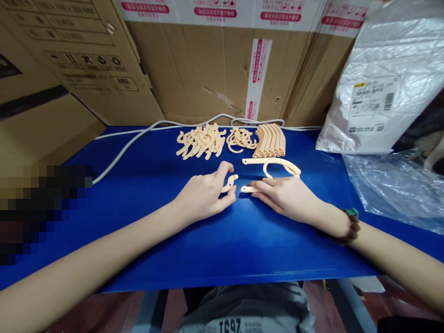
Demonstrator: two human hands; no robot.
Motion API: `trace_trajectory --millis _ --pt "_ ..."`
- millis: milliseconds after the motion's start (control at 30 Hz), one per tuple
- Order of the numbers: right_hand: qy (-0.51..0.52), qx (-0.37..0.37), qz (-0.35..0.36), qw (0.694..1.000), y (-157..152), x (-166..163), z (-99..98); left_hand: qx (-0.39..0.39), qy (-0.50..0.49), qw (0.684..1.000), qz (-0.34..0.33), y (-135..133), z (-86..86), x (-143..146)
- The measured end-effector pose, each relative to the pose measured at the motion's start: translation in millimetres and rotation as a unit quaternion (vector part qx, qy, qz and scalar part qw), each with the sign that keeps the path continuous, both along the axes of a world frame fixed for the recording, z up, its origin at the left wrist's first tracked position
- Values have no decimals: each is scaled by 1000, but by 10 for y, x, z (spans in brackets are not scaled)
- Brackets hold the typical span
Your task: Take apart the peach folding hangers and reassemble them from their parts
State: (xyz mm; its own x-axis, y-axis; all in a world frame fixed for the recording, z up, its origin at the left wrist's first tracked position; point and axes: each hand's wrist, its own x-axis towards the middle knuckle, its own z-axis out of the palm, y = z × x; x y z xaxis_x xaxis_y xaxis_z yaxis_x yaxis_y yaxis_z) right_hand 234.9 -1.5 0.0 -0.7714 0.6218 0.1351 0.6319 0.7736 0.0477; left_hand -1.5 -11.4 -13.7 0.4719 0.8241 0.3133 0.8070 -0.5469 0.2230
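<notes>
My left hand (204,194) rests on the blue table (222,249) and pinches a small curved peach plastic hook piece (230,183) between thumb and fingers. My right hand (284,196) lies beside it, fingers pressed on the end of a long peach plastic hanger part (274,163) whose hooked arm curves away from me. The two pieces nearly touch at the fingertips. Behind them lie a loose pile of small hook pieces (203,141), a smaller tangle of hooks (240,138) and a neat stack of long parts (271,140).
A white cable (138,136) runs along the table's back edge. Large cardboard boxes (215,69) wall the back and left. A white plastic bag with a label (378,88) and clear plastic film (395,185) sit at the right. A bead bracelet (351,226) circles my right wrist.
</notes>
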Motion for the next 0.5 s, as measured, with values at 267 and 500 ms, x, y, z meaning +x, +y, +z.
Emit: trace_trajectory --millis 267,500 --pt "-8 -35 -10 999 6 10 24 39 74 996 -32 -3 2 0" --pt "-10 -49 -11 999 22 12 31 -17 17 997 -67 29 -19 -7"
